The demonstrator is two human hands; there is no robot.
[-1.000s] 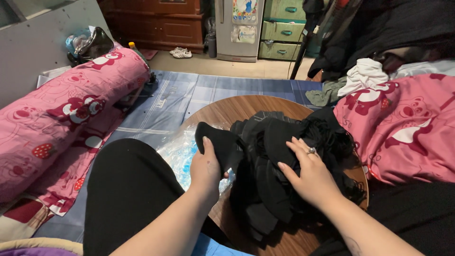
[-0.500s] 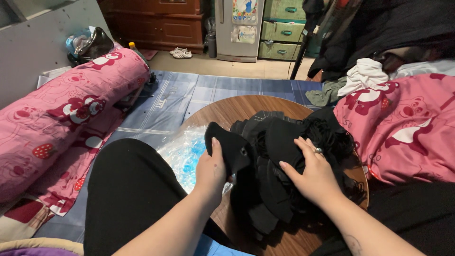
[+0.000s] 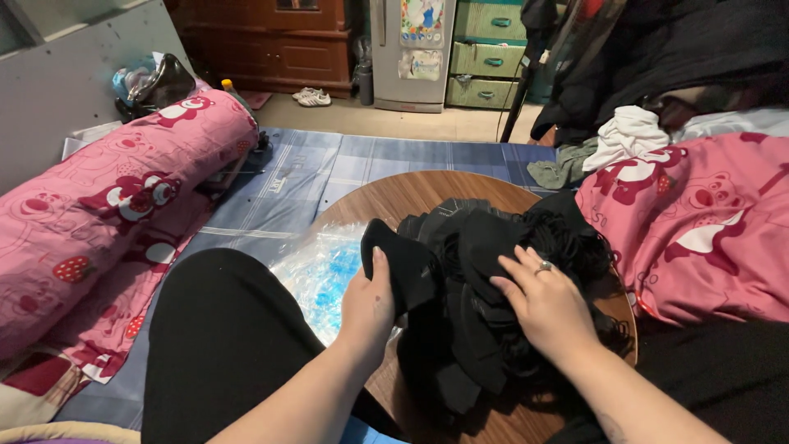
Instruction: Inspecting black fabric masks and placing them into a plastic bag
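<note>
- A blue plaid mat [image 3: 362, 164] is covering the floor from the centre up toward 12 o'clock.
- A pink cartoon-print bolster [image 3: 107, 222] is lying along the 9 o'clock side, and a matching pink quilt [image 3: 699, 222] is filling the 3 o'clock side.
- A round wooden bench [image 3: 411, 193] is sitting at the centre, carrying the clothing.
- A heap of black clothes [image 3: 485, 271] is lying on the bench, spreading toward 4 o'clock and hanging partly over the near rim.
- A crinkled clear plastic bag [image 3: 320, 275] with blue showing through is lying at 8 o'clock of the heap, touching the bench's edge.
- A white cloth [image 3: 629, 136] is resting at 2 o'clock, above the quilt.
- The right hand [image 3: 546, 308], wearing a ring, is pressing flat with spread fingers on the heap, not clenched.
- The left hand [image 3: 368, 306] is gripping a black garment flap [image 3: 403, 263] at the heap's 9 o'clock edge, thumb up against the fabric.
- A pair of pale shoes [image 3: 311, 97] is sitting on the floor near 11 o'clock.
</note>
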